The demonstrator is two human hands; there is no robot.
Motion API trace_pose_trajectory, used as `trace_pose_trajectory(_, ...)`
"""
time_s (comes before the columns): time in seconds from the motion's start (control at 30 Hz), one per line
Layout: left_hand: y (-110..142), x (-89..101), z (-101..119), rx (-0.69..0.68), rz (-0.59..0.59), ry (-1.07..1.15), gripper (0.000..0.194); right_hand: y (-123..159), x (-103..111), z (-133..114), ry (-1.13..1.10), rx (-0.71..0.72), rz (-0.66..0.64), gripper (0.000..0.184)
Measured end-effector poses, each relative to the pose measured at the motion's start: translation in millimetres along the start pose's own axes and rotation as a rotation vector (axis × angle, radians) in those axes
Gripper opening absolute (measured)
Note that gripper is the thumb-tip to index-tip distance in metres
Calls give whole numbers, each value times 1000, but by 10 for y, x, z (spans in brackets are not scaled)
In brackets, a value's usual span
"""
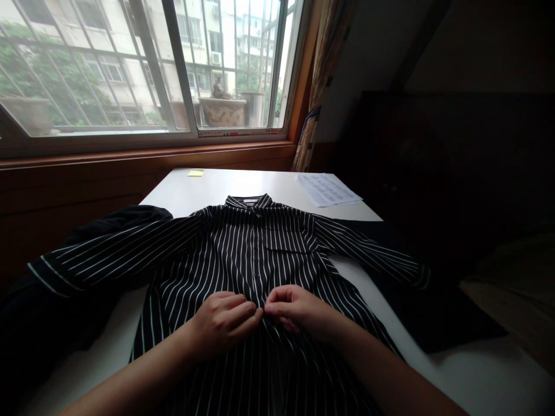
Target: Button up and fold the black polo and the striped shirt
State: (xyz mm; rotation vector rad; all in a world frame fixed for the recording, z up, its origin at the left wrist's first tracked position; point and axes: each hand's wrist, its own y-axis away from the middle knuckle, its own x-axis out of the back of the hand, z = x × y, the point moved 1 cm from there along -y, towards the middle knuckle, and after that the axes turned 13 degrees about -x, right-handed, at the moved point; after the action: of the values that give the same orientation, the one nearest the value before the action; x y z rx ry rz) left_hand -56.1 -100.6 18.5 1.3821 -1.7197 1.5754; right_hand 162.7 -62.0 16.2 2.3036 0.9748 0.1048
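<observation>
A black shirt with white stripes [229,248] lies face up on the white table, collar toward the window and both sleeves spread to the sides. My left hand [228,320] is closed on the front placket, its fingertips pinching the cloth. Right beside it, my right hand [295,309] pinches the other side of the placket between thumb and fingers. Any button between my fingertips is hidden. Above my hands the placket lies closed, with small dark buttons along it; below them the two front edges are hard to make out.
Dark clothing [117,225] is heaped at the left edge of the white table [208,185]. A dark cloth [446,318] hangs over the right side. Printed papers [327,189] and a yellow sticky note [195,173] lie at the far end, below a barred window [225,63].
</observation>
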Motion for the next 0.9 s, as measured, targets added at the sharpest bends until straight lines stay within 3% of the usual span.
trace_pose_trajectory(0.9, -3, 17, -10, -22, -15, -4, 11, 18, 14, -22, -6, -3, 11, 23)
